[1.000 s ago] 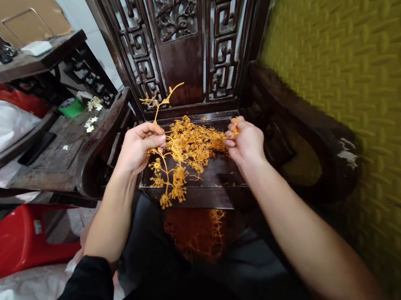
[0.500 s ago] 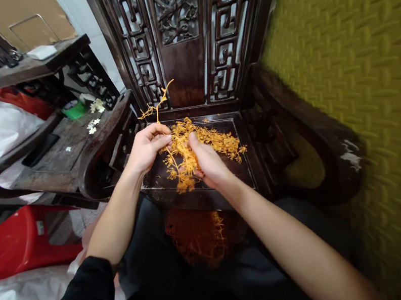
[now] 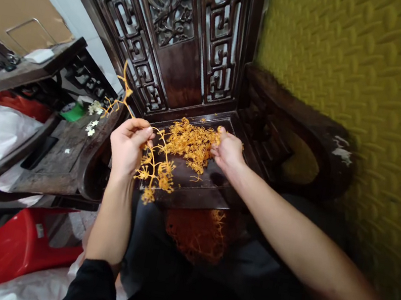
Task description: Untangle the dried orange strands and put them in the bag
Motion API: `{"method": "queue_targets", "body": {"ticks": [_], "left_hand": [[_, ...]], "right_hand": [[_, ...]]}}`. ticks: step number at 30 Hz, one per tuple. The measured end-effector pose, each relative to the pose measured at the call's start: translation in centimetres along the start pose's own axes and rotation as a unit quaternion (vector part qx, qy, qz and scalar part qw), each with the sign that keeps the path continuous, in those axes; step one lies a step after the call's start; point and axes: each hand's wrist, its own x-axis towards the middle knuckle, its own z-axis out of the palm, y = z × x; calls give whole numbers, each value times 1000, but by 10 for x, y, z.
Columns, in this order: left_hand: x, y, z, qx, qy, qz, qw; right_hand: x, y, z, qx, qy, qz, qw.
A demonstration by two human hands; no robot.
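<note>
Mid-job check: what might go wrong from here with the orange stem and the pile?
The thin, branching orange stem in the left hand might snap near the grip, since its forked ends hang unsupported.
Its lower clusters hang near the front edge of the dark wooden seat, so shed bits could drop off.
The right hand is at the loose orange pile and may scatter pieces.

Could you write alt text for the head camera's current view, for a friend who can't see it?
A person's left hand holds a branching orange sprig beside a pile of similar orange pieces on a dark wooden chair seat. The right hand is at the pile's right edge. Behind rises the carved chair back.
</note>
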Motion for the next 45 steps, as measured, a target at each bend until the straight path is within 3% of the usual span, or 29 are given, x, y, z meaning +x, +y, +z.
{"method": "queue_targets", "body": {"ticks": [2, 5, 11, 15, 17, 21, 24, 27, 29, 31, 34, 36, 38, 45], "left_hand": [[1, -2, -4, 1, -25, -33, 999], [-1, -10, -6, 0, -54, -56, 997], [2, -22, -9, -13, -47, -71, 996], [8, -23, -10, -53, -10, -59, 997], [10, -25, -9, -59, 0, -48, 997], [10, -30, -7, -41, 18, 2, 999], [10, -29, -7, -35, 44, 29, 998], [14, -21, -13, -21, 93, 65, 993], [19, -15, -21, -10, 149, 101, 984], [23, -12, -28, -9, 185, 111, 976], [24, -16, -28, -16, 161, 81, 984], [23, -21, -24, -17, 140, 78, 987], [21, -25, -20, -11, 136, 84, 987], [19, -31, -17, 17, 130, 87, 988]], "right_hand": [[-7, -6, 6, 41, -11, 32, 999], [-22, -11, 17, 67, -94, 95, 989], [-30, -17, 19, 132, -159, 140, 968], [-37, -14, 18, 18, -189, 128, 974], [-46, -10, 21, -45, -194, 159, 967], [-62, 6, 32, -59, -239, 181, 952], [-58, 15, 33, -12, -187, 117, 975], [-34, 15, 22, 27, -32, 76, 996], [-19, 11, 11, 46, 79, 69, 993], [-12, 8, 5, 48, 102, 72, 991], [-23, 7, 11, 37, -41, 82, 995], [-37, 8, 20, 42, -155, 102, 982], [-49, 10, 26, 36, -226, 123, 966], [-64, 14, 31, -99, -298, 129, 941]]}}
